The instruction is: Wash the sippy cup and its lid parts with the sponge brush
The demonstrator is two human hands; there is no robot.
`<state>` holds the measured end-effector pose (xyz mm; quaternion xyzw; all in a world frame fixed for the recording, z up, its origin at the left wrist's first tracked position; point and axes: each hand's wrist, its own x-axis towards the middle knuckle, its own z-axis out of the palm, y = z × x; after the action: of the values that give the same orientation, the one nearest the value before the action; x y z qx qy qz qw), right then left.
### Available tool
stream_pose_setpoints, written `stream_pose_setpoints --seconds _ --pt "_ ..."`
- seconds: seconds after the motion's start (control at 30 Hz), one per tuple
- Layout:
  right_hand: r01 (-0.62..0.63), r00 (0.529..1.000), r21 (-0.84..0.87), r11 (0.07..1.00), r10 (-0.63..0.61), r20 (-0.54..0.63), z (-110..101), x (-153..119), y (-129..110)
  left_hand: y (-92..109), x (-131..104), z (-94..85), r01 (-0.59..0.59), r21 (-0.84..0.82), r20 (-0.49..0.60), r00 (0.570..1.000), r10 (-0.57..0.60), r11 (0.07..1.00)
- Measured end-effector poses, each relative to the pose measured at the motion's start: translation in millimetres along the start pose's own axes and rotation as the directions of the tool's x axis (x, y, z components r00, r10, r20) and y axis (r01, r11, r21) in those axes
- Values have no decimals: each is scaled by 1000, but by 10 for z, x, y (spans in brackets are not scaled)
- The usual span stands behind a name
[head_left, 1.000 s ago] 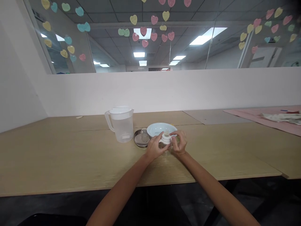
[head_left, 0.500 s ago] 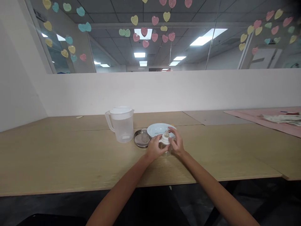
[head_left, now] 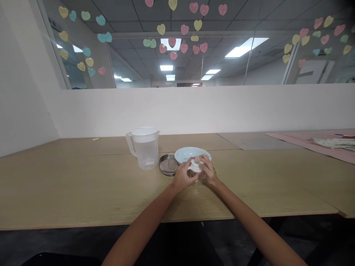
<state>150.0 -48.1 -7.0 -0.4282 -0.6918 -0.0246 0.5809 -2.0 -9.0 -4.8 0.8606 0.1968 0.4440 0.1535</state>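
Note:
A clear baby bottle point(head_left: 195, 167) with a white collar, a side handle and a clear nipple on top stands upright between my hands. My left hand point(head_left: 183, 176) is closed around its left side, near the handle. On the right, my right hand point(head_left: 208, 171) has its fingers closed on the collar by the nipple. Behind the bottle lies a white oval bowl point(head_left: 186, 153), partly covered by my hands. Left of it, a round metal tray point(head_left: 163, 170) holds a clear dome-shaped cap point(head_left: 172, 162).
A translucent pitcher point(head_left: 146, 149) with a white lid stands left of the tray on the wooden table point(head_left: 83, 188). At the far right, a pink cloth point(head_left: 298, 144) carries some white material. A bit of yellow-green point(head_left: 215, 170) shows beside my right hand.
My right fingers have come down lower and closer around the nipple and collar. The camera view has tilted up slightly; the pitcher, tray and bowl stay in place.

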Motion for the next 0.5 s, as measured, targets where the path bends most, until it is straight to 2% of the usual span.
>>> stream_pose_setpoints --seconds 0.1,0.33,0.43,0.5 --pt "15 1000 -30 999 -15 -15 12 -8 20 -18 -3 2 -8 -4 -7 1000 8 1000" --pt "-16 984 -349 937 -48 -172 108 -59 -12 -80 -14 38 -68 17 -10 998 68 998" --pt "-17 984 -380 925 -53 -173 127 -68 -29 -72 -1 10 -81 30 21 997 81 996" --pt "-33 983 -381 924 -40 -182 127 -69 -41 -67 23 -64 -101 60 81 992 96 993"
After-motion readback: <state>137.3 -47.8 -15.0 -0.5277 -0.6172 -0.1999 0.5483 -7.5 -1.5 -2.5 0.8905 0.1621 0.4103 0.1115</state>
